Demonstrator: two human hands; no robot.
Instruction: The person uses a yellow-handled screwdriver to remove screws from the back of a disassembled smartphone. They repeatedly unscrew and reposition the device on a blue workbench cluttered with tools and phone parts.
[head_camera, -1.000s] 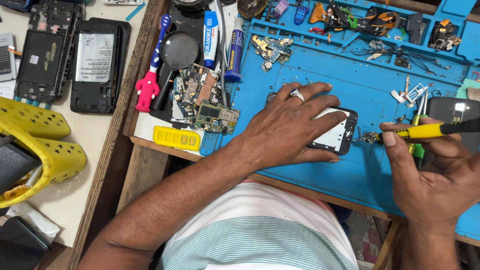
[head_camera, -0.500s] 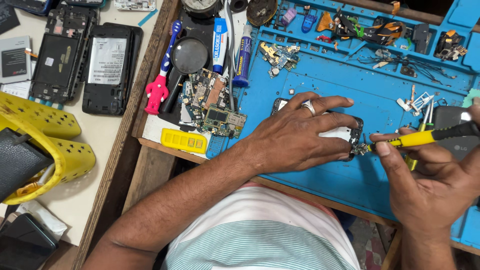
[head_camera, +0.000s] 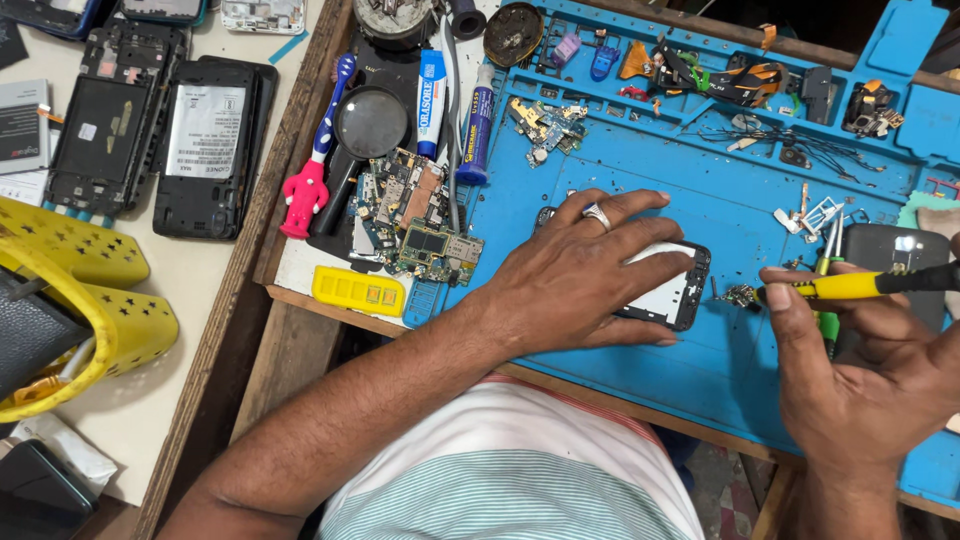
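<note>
Blue rubber covered the work mat (head_camera: 600, 200), and a small phone (head_camera: 672, 285) lay flat on it near the front edge. The left hand (head_camera: 580, 275) lay on top of the phone with its fingers spread wide, pressing it down on the mat. A ring sat on one finger. Only the right end of the phone showed past the fingers, white inside a black frame.

The right hand (head_camera: 860, 380) was just to the right of the phone. Its fingers were curled tight around a yellow screwdriver (head_camera: 850, 287), which lay almost level. The tip pointed left at a tiny metal part (head_camera: 740, 296) just beside the phone's right end. The tip may have touched that part, but it was too small to tell.

Further left on the bench sat a green circuit board (head_camera: 420, 225), a black magnifying glass (head_camera: 368, 125) and a pink toothbrush with a blue top (head_camera: 312, 160). A yellow strip (head_camera: 358, 291) lay near the bench edge. Two open phone backs (head_camera: 150, 130) lay on the pale table at far left, well apart from the hands.
</note>
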